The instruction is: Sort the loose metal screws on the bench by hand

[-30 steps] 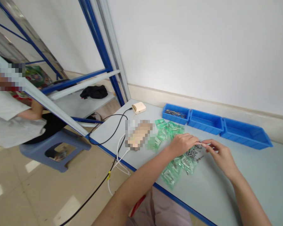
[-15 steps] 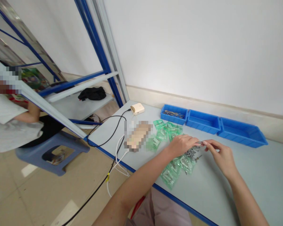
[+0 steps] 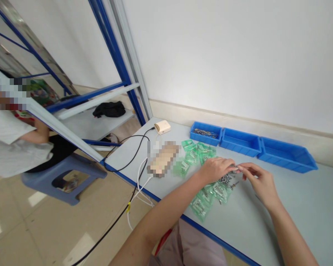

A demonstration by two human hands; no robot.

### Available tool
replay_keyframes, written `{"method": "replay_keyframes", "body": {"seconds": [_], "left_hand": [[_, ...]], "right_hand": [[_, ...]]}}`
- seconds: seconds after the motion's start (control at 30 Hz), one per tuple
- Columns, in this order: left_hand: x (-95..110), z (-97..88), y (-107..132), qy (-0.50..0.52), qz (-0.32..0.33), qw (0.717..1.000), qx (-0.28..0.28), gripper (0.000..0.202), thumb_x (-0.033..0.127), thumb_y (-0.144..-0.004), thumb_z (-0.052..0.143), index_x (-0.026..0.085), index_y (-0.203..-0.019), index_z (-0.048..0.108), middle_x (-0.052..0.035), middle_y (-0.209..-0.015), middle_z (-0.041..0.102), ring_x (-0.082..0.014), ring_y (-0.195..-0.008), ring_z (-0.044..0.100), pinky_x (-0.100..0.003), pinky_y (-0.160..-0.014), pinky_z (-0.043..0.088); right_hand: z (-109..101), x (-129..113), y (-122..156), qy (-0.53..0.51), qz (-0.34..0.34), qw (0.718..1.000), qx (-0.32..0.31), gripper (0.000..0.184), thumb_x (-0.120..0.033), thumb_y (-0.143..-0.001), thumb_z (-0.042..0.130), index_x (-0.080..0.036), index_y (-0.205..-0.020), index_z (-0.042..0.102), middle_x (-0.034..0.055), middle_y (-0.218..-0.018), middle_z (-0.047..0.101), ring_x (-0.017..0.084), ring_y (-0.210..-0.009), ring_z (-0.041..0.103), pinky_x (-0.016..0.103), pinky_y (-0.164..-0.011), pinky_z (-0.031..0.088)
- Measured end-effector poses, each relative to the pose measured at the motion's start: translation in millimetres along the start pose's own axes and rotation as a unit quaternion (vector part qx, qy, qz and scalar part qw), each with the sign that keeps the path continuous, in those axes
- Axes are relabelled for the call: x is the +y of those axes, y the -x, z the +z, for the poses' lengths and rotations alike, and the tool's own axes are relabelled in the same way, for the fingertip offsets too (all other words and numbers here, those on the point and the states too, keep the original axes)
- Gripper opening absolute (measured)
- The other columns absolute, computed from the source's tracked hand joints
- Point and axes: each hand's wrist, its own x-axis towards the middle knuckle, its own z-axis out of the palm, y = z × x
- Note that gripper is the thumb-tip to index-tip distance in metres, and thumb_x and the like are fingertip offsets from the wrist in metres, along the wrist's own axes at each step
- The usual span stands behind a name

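Observation:
My left hand is closed, its fingertips pinched above a heap of loose screws. Facing it, my right hand pinches with thumb and forefinger. A small grey metal piece, probably a screw, shows between the fingertips of both hands; its exact shape is partly hidden. Around and below my left hand lie several green-tinted plastic bags with metal screws inside. My left forearm and hand cover part of the bags and the heap.
Three blue bins stand along the wall: the left bin holds thin metal pieces, beside a middle bin and a right bin. A blurred tan device, cream box and cables lie left. Another person sits beyond the frame.
The view has shifted very slightly. Both hands stay together over the screws, pinching as before, with only small finger movement.

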Motion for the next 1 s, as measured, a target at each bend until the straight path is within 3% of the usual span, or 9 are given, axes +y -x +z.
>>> {"method": "replay_keyframes", "body": {"seconds": [0.2,0.37,0.47,0.57,0.7,0.77,0.87,1.0], "left_hand": [[-3,-2.2,0,-0.007,0.035,0.999,0.000,0.028,0.029,-0.099,0.034,0.015,-0.095,0.058,-0.0024,-0.082,0.066,-0.0142,-0.082,0.064,-0.025,-0.071,0.047],[-1,-5.5,0,-0.014,0.008,1.000,-0.014,0.035,0.034,-0.100,0.031,0.015,-0.088,0.057,-0.0031,-0.079,0.066,-0.0148,-0.079,0.064,-0.025,-0.067,0.046],[0,-6.4,1,-0.004,-0.001,1.000,-0.017,0.034,0.040,-0.098,0.035,0.015,-0.091,0.057,-0.0031,-0.079,0.066,-0.0152,-0.080,0.064,-0.025,-0.067,0.046],[-1,-5.7,1,-0.006,0.021,1.000,-0.023,0.026,0.033,-0.098,0.037,0.016,-0.096,0.057,-0.0019,-0.081,0.066,-0.0148,-0.083,0.064,-0.025,-0.070,0.047],[-4,-2.9,0,-0.014,0.027,0.999,-0.020,0.027,0.028,-0.099,0.034,0.017,-0.094,0.059,-0.0016,-0.080,0.066,-0.0146,-0.081,0.064,-0.025,-0.070,0.047],[-3,-1.0,1,-0.017,0.028,0.999,-0.012,0.030,0.029,-0.099,0.033,0.016,-0.092,0.059,-0.0021,-0.079,0.067,-0.0148,-0.080,0.064,-0.026,-0.070,0.047],[0,0.5,4,-0.023,0.033,0.999,-0.012,0.035,0.031,-0.099,0.032,0.015,-0.087,0.060,-0.0028,-0.077,0.067,-0.0149,-0.078,0.064,-0.025,-0.069,0.046],[-9,-10.0,-5,-0.029,-0.007,0.999,-0.015,0.037,0.033,-0.099,0.031,0.015,-0.086,0.061,-0.0039,-0.077,0.066,-0.0150,-0.076,0.063,-0.025,-0.067,0.045]], "right_hand": [[3,0,-3,-0.037,0.002,0.999,-0.031,0.038,-0.053,-0.069,0.065,-0.019,-0.085,0.066,0.0049,-0.071,0.068,0.016,-0.054,0.057,0.030,-0.057,0.050],[2,2,0,0.065,-0.029,0.997,-0.011,0.031,-0.049,-0.074,0.061,-0.020,-0.085,0.068,0.0058,-0.083,0.071,0.018,-0.060,0.060,0.030,-0.060,0.048],[2,2,2,0.082,-0.037,0.996,-0.005,0.031,-0.049,-0.078,0.057,-0.021,-0.084,0.069,0.0048,-0.078,0.070,0.017,-0.059,0.060,0.029,-0.059,0.047],[1,2,1,0.075,-0.031,0.997,-0.011,0.032,-0.049,-0.080,0.054,-0.020,-0.083,0.068,0.0038,-0.070,0.068,0.017,-0.057,0.059,0.029,-0.059,0.047],[1,2,0,0.036,-0.036,0.999,-0.017,0.039,-0.048,-0.077,0.060,-0.021,-0.105,0.065,0.0044,-0.083,0.070,0.017,-0.061,0.062,0.030,-0.064,0.050],[1,2,1,0.037,-0.045,0.998,-0.008,0.038,-0.048,-0.075,0.062,-0.020,-0.101,0.066,0.0049,-0.084,0.070,0.017,-0.061,0.062,0.031,-0.066,0.050],[0,2,2,0.081,-0.054,0.995,0.000,0.035,-0.052,-0.079,0.056,-0.020,-0.084,0.069,0.0049,-0.075,0.070,0.017,-0.057,0.060,0.030,-0.063,0.048],[-3,2,2,0.155,-0.054,0.986,-0.016,0.041,-0.054,-0.085,0.046,-0.022,-0.099,0.067,0.0031,-0.074,0.070,0.016,-0.055,0.059,0.029,-0.056,0.044]]}}
